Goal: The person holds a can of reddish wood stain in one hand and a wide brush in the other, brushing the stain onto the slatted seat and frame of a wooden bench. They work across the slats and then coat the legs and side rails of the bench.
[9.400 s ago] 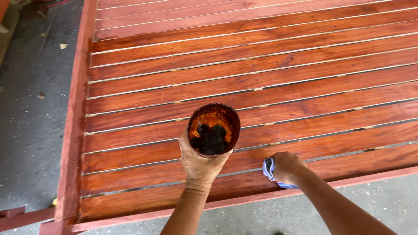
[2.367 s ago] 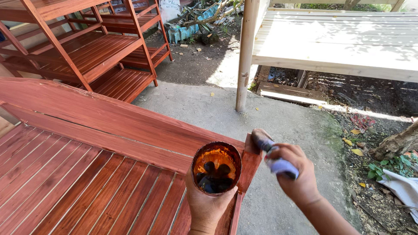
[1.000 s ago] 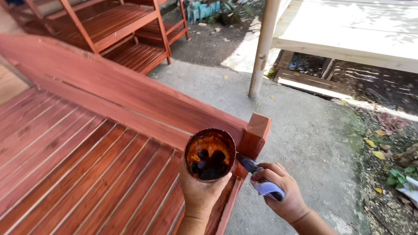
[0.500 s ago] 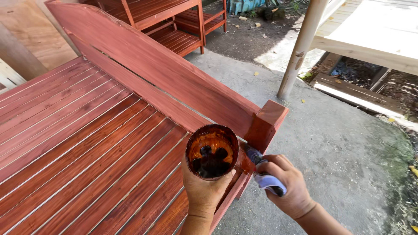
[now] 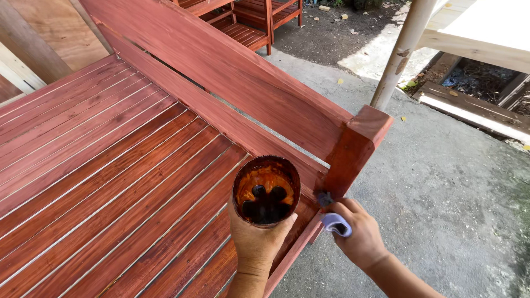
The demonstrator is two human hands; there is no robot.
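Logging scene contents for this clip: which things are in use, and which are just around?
In use:
left hand holding the stain cup
right hand holding the brush at the corner post
slatted red bed frame

Just around:
pale pole
red shelves
concrete ground

**Outdoor furniture-finishing yard**

Open-air woodworking yard, not indoors. Landmark: big red-stained slatted bed frame (image 5: 127,165) on a bare concrete floor (image 5: 441,182). Beyond its headboard, more stained slatted furniture (image 5: 248,22) stands on dirt (same red finish). Right of the frame: a pale post (image 5: 400,52), then an unfinished pale timber platform (image 5: 486,33). Left of it, raw wood boards (image 5: 44,33).
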